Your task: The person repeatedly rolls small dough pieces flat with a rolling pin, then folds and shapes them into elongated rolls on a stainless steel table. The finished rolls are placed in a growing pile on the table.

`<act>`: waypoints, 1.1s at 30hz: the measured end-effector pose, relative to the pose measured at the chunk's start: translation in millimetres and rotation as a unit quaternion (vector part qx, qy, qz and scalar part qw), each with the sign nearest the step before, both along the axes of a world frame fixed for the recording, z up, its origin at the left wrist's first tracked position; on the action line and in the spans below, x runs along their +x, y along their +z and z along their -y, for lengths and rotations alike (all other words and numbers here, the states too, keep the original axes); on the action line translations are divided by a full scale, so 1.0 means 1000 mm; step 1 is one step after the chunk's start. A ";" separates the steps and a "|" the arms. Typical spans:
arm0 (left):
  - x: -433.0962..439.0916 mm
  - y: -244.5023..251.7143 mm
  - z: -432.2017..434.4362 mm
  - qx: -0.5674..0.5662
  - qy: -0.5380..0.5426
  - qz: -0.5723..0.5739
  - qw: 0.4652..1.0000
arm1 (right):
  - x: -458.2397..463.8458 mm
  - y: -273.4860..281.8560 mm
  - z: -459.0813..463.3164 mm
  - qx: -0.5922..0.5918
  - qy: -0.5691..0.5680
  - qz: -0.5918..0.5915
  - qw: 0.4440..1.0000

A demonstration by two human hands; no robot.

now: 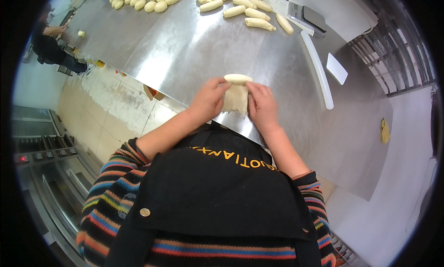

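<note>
A flat strip of dough (236,98) lies near the front edge of the steel table (201,55). Its far end is rolled into a pale, thick cylinder, while the near end stays thin with a ragged edge. My left hand (208,97) grips the left end of the roll between thumb and fingers. At the right end, the fingertips of my right hand (263,105) pinch the same roll. Beyond my hands lie several rolled dough pieces (256,14), tapered or blunt at their ends. Rounded dough balls (139,4) sit in a group at the far left.
To the right are a white rolling pin (317,71), a white rectangular scraper (336,68) and a digital scale (312,19). A yellow cloth (384,131) lies near the right edge. Another person (52,45) stands at the table's far left. Metal ovens (52,163) stand behind on the left.
</note>
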State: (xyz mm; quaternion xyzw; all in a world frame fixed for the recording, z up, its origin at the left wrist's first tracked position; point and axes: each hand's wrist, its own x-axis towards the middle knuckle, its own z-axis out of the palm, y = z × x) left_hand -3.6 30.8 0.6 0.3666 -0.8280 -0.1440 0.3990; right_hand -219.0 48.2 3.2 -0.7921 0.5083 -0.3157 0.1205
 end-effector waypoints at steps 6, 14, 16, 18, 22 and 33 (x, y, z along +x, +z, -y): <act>-0.007 -0.002 -0.003 0.058 0.028 0.010 0.998 | 0.010 -0.003 -0.007 -0.007 0.004 0.020 1.000; -0.004 -0.003 -0.022 0.056 -0.054 0.121 0.990 | 0.006 -0.006 -0.027 -0.024 0.028 -0.057 0.998; 0.001 0.001 -0.024 0.038 -0.054 0.103 0.992 | 0.001 -0.001 -0.029 0.017 0.036 -0.017 0.999; 0.005 0.005 -0.025 -0.021 -0.052 0.051 0.997 | -0.003 0.003 -0.029 0.018 0.032 0.014 0.999; 0.005 0.004 -0.020 0.016 -0.008 0.045 0.999 | -0.003 0.005 -0.023 -0.025 0.010 0.044 0.999; 0.007 0.013 -0.036 0.039 -0.072 0.026 0.996 | -0.009 0.007 -0.050 -0.002 0.050 0.023 0.998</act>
